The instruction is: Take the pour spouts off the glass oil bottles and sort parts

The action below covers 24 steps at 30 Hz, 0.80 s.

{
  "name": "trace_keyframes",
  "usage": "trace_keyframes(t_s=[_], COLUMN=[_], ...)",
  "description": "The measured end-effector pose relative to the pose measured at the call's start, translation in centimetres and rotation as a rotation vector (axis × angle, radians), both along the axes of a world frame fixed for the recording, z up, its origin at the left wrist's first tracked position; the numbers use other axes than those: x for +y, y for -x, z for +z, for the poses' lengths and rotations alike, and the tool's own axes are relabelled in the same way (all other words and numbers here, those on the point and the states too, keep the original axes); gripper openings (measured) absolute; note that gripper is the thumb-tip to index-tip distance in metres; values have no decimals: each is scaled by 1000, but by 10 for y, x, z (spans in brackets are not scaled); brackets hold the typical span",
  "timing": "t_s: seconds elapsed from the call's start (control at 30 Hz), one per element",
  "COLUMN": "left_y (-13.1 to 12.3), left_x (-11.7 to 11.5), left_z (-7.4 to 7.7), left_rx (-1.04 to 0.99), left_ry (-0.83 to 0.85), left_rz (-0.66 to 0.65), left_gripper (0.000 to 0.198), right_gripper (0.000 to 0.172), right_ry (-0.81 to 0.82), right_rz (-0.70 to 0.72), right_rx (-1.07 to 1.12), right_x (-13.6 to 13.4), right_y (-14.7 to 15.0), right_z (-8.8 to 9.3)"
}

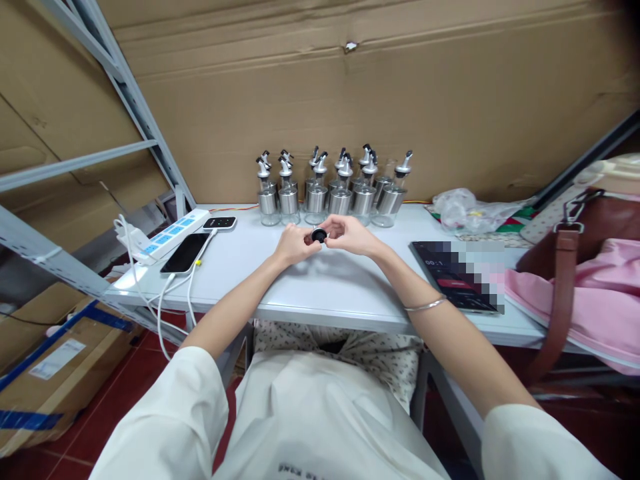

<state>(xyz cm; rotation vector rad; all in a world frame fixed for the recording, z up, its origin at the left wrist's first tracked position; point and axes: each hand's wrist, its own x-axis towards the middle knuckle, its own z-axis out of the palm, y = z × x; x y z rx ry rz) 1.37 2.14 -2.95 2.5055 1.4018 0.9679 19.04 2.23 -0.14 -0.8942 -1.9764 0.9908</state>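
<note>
Both of my hands meet over the middle of the white table (325, 293). My left hand (293, 244) and my right hand (350, 235) pinch one small round black cap (319, 235) between their fingertips, just above the tabletop. Right behind them, several glass oil bottles with steel sleeves and pour spouts (333, 190) stand in rows against the cardboard wall. A thin silver bangle (425, 306) circles my right forearm.
A phone (186, 253) on a white cable, a small black device (220, 223) and a power strip (170, 233) lie at the table's left. A tablet (453, 275), crumpled plastic (463, 208), a brown bag (590, 240) and pink cloth (585, 300) crowd the right. Metal shelving (125, 87) stands left.
</note>
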Motion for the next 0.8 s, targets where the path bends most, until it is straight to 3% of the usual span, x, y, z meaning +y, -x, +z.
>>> trace_keyframes(t_s=[0.5, 0.8], left_y=[-1, 2], left_x=[-1, -3], left_z=[1, 2], left_rx=[19, 44], left_ry=[-9, -66], left_rz=[-15, -51], left_gripper=[23, 21], right_gripper=[18, 27], right_ry=[-81, 168], right_rz=[1, 115], right_rx=[-26, 118], right_x=[-1, 10], right_y=[0, -6], right_z=[2, -6])
